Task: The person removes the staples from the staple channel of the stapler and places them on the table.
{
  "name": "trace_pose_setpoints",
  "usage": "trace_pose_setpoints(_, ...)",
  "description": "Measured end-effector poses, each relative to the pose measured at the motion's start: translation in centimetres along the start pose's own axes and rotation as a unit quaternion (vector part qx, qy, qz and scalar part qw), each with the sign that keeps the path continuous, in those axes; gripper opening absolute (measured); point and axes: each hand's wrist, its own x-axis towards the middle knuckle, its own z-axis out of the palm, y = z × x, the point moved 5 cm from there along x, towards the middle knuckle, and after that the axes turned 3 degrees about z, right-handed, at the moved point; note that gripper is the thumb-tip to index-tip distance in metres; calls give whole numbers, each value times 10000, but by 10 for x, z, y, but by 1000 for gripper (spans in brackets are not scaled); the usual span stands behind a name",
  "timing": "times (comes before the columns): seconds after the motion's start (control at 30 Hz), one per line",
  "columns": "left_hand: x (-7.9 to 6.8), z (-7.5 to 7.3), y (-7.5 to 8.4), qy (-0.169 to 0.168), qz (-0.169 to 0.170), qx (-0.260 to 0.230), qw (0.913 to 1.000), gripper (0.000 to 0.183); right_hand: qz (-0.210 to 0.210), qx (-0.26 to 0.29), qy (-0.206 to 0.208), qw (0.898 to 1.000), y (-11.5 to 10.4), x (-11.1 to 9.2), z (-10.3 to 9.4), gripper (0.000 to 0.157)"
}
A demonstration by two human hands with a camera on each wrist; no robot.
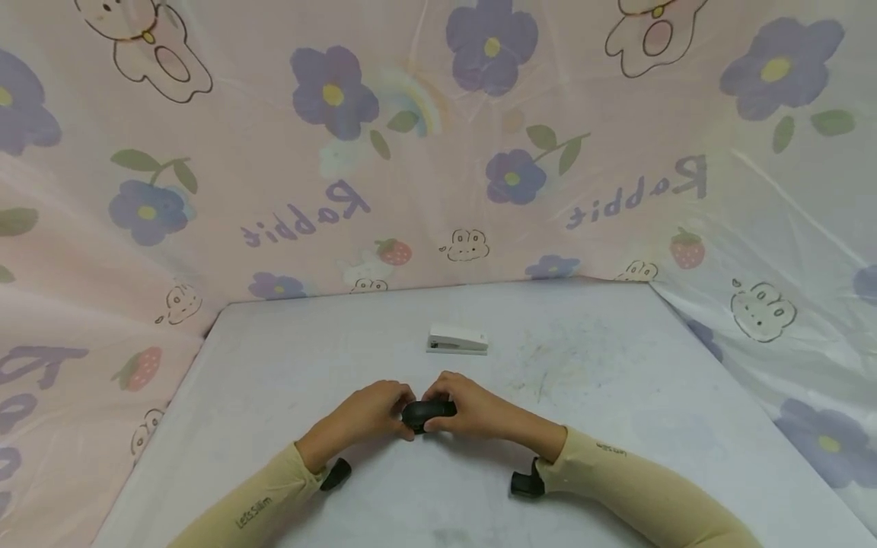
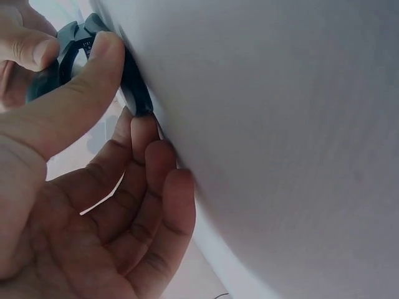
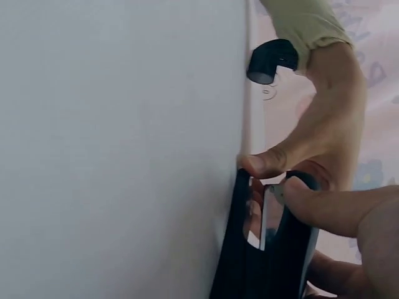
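Both hands meet low over the white table around a black stapler [image 1: 426,414]. My left hand [image 1: 370,411] pinches its left end, the thumb on the near side and the fingers bent behind. From the right, my right hand [image 1: 476,407] grips the other end between thumb and fingers. In the right wrist view the black stapler [image 3: 290,252] stands with its arms apart, a silver metal strip [image 3: 270,215] showing between them. My right thumb [image 3: 305,202] presses by the top of that strip. The left wrist view shows the left thumb [image 2: 103,68] across the stapler.
A white stapler [image 1: 457,340] lies on the table [image 1: 308,342] beyond the hands. Black camera mounts [image 1: 527,483] sit on both wrists, under the beige sleeves. A printed curtain [image 1: 411,175] with flowers and rabbits hangs behind the table and along its sides.
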Motion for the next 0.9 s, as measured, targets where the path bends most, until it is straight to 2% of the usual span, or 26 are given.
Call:
trace_pose_setpoints(0.2, -1, 1, 1, 70, 49, 140, 9999, 40, 126, 65, -70, 9999, 1, -1, 1, 34)
trace_pose_setpoints(0.57, -2, -2, 7, 97, 144, 187, 9997, 40, 67, 166, 70, 9998, 3, -3, 2, 34)
trace_pose_setpoints(0.9, -2, -3, 10, 92, 143, 228, 9996, 39, 202, 277, 182, 9992, 2, -5, 1, 33)
